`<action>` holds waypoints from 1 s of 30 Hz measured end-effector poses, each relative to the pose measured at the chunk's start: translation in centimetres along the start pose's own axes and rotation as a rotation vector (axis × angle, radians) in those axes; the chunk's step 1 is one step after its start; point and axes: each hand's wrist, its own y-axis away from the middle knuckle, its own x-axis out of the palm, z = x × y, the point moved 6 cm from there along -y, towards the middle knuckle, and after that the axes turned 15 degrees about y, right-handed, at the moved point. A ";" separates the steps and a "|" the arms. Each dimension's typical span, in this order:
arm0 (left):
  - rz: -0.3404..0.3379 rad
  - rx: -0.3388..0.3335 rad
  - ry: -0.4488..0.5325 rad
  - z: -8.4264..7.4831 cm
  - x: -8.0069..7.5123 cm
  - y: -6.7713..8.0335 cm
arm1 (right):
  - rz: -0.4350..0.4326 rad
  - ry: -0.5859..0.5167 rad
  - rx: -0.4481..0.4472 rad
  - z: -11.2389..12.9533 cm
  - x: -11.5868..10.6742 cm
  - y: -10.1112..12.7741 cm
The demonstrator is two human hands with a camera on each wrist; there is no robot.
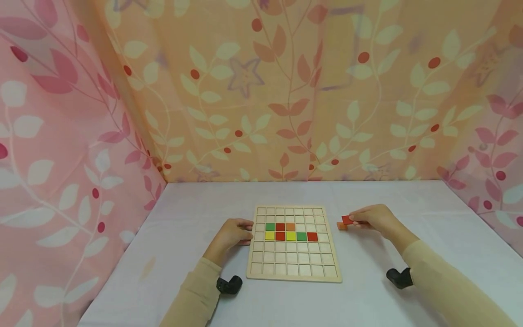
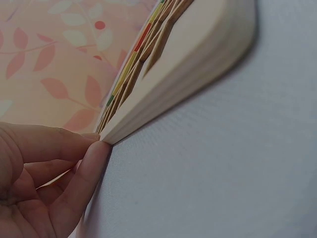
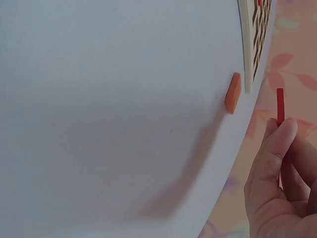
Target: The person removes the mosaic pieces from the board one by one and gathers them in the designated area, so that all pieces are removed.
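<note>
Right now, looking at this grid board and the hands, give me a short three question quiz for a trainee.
1. True or false: the right hand pinches a red tile.
2. How many tiles sit in the board?
A) 5 B) 8 C) 12
3. What lies on the table beside the red tile?

Key:
1. True.
2. B: three above, five below.
3. An orange tile; the left hand touches the board's left edge.

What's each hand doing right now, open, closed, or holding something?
Left hand: fingertips rest against the left edge of the wooden grid board, gripping nothing.
Right hand: pinches a red tile just above an orange tile on the table.
</note>
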 end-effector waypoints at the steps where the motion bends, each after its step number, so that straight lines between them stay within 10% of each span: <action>1: 0.000 -0.001 -0.002 0.0 0.0 0.0 | -0.001 -0.002 0.006 -0.2 -0.2 0.0; 30: 0.008 0.007 0.008 -0.2 0.0 0.2 | 0.056 -0.157 0.079 -3.5 -1.0 -1.2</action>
